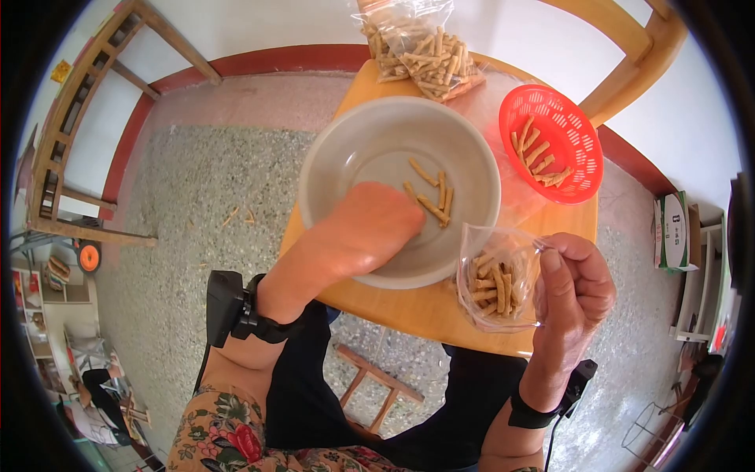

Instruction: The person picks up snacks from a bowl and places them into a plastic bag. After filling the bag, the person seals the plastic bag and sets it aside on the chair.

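Sticks (432,209) in bowl (326,157): lay at mixed angles, just right of the nearer left hand (381,220)
Left grip: hidden, could not be told
Right hand (578,283): pinched bag (495,283)

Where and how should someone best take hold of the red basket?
Probably pinch the red basket by its raised rim, coming from the person's right: that side faces away from the bowl, and the sticks inside stop short of it.

Left hand (384,219) inside grey basin (334,169)
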Demonstrator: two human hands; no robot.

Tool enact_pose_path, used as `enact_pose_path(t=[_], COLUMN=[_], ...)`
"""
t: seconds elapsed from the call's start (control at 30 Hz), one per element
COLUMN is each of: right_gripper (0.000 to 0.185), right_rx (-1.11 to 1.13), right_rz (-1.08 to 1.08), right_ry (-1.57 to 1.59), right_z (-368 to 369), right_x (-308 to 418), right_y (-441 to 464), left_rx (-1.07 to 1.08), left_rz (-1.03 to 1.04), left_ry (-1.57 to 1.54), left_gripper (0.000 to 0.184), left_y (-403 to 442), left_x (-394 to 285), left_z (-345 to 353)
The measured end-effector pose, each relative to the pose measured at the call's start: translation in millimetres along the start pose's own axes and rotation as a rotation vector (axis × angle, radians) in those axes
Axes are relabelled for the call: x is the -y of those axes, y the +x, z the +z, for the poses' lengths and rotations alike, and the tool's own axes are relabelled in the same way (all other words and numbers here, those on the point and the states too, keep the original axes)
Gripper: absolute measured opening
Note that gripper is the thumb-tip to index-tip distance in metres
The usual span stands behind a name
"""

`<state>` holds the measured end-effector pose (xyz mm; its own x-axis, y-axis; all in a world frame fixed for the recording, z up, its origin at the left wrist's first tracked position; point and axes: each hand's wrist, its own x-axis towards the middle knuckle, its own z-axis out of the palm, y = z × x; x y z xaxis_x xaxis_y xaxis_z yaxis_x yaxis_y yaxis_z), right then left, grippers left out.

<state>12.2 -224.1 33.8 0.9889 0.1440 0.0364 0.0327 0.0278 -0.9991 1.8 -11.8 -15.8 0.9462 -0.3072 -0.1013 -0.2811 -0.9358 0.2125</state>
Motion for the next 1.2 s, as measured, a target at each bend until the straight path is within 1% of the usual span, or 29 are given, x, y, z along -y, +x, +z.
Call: enact_pose_path(t=[0.07,0.1,0.17,0.2,0.27,0.3,0.37,0.4,0.47,0.5,0.57,0.7,0.77,0.8,0.97,1.0,1.07,1.2], right_gripper=[0.008,0.008,0.008,0.008,0.008,0.008,0.008,0.008,0.008,0.008,0.008,0.008,0.008,0.008,0.009,0.009,0.009,0.009], right_rx=[0.002,0.005,0.005,0.001,-0.001,0.014,0.029,0.026,0.022,0.039,0.056,0.053,0.056,0.062,0.063,0.075,0.081,0.085], right_rz=[0.006,0.002,-0.004,-0.002,-0.008,0.014,0.029,0.028,0.025,0.026,0.028,0.021,0.023,0.019,0.02,0.021,0.026,0.037], right_ry=[0.004,0.004,0.005,0.001,0.0,0.003,0.01,0.02,0.031,0.035,0.038,0.044,0.046,0.045,0.029,0.026,0.017,0.037], right_z=[-0.3,-0.8,-1.3,-0.8,-0.7,-2.1,-2.2,-1.5,-1.3,-1.7,-1.7,-0.8,-1.6,-2.1,-2.5,-3.0,-2.9,-3.1], right_x=[0.1,0.1,-0.7,-1.2,-0.2,0.3,0.7,0.0,-1.4,-1.9,-2.2,-1.9,-2.1,-2.5,-1.9,-1.9,-1.4,-1.5], right_y=[0.2,0.5,1.1,1.2,2.1,1.7,1.6,1.6,1.5,1.4,1.3,1.7,1.5,1.3,1.0,1.1,1.6,2.3], left_rx=[-0.114,-0.115,-0.206,-0.208,-0.241,-0.247,-0.352,-0.354,-0.249,-0.249,-0.225,-0.279,-0.352,-0.35,-0.403,-0.399,-0.449,-0.426], left_rz=[0.044,0.045,-0.011,-0.008,0.047,0.049,-0.034,-0.03,-0.034,-0.032,-0.007,0.075,0.104,0.104,0.127,0.127,0.249,0.285], left_ry=[0.02,0.021,-0.5,-0.498,-0.847,-0.842,-1.418,-1.414,-1.498,-1.497,-1.503,-1.493,-1.413,-1.414,-1.214,-1.218,-1.097,-1.034], left_gripper=[0.011,0.011,0.01,0.01,0.017,0.017,0.024,0.024,0.029,0.029,0.024,0.021,0.019,0.019,0.015,0.015,0.015,0.016], left_y=[1.5,1.0,-0.8,-1.5,-3.1,-3.4,-4.1,-4.3,-6.0,-6.6,-7.7,-6.2,-6.0,-6.1,-9.1,-9.4,-9.5,-11.1], left_x=[2.1,-0.3,-7.3,-6.6,-3.7,-6.0,-13.5,-13.1,-12.5,-12.0,-12.1,-12.5,-14.5,-15.3,-22.2,-24.1,-29.0,-43.3], left_z=[2.9,-4.6,-27.2,-29.9,-34.9,-34.9,-33.8,-36.9,-43.4,-43.8,-43.8,-37.2,-35.4,-35.3,-41.8,-43.9,-48.0,-53.5])
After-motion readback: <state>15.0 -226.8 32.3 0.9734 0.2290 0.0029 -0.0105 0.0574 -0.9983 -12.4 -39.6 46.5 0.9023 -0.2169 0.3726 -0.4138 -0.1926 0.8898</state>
